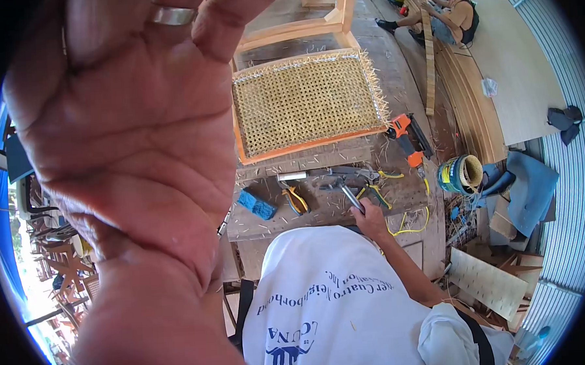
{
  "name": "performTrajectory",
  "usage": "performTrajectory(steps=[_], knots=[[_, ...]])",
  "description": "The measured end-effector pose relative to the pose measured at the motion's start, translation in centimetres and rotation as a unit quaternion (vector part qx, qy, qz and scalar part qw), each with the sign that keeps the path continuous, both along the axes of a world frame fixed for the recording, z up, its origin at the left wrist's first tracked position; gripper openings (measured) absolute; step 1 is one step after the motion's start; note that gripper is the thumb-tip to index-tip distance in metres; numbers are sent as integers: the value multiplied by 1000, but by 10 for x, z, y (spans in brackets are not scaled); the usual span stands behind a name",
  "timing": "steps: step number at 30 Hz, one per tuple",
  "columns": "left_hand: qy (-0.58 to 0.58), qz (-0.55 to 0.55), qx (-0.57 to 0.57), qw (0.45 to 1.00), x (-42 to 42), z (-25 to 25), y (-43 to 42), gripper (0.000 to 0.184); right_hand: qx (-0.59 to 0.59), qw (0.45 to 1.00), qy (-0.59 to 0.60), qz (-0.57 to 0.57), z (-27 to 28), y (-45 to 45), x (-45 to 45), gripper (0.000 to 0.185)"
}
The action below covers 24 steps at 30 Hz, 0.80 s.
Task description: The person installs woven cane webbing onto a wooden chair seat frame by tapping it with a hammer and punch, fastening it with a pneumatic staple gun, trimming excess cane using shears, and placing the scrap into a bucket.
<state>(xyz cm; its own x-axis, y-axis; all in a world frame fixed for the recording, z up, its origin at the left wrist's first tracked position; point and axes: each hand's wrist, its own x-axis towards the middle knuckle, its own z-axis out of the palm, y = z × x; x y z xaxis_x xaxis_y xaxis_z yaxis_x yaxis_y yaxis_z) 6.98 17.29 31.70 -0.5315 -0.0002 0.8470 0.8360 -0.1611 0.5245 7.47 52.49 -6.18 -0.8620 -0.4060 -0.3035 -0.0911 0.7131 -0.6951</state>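
Observation:
My left hand (140,130) is raised very close to the camera, palm toward me and fingers stretched upward past the frame's top edge. A ring is on one finger, and nothing lies in the palm. It hides much of the left side. Lower down at the bench, my right hand (371,219) is closed around a hammer (352,197) with a shiny metal shaft. Ahead of it lies a wooden chair frame (304,150) with a woven cane panel (308,103) across its seat. Loose cane ends stick out along the panel's right edge.
Orange-handled pliers (296,200), a blue block (257,203) and yellow-handled cutters (387,175) lie on the bench. An orange-and-black nail gun (409,138) sits right of the chair. Beyond are a bucket (460,174), long boards (475,109) and a seated person (454,20).

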Motion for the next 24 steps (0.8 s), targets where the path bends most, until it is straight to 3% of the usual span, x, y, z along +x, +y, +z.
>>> performTrajectory(steps=[6,15,17,24], knots=[[11,37,-10,999,23,2,0,110,26,999,-3,27,-7,4,5,24],[38,79,-2,996,15,23,-4,98,48,989,109,93,-35,-21,-21,21],[41,89,-11,995,16,32,-6,95,67,989,80,107,-36,-21,-27,24],[36,101,-122,987,28,47,19,86,52,992,62,95,-44,-10,-23,24]])
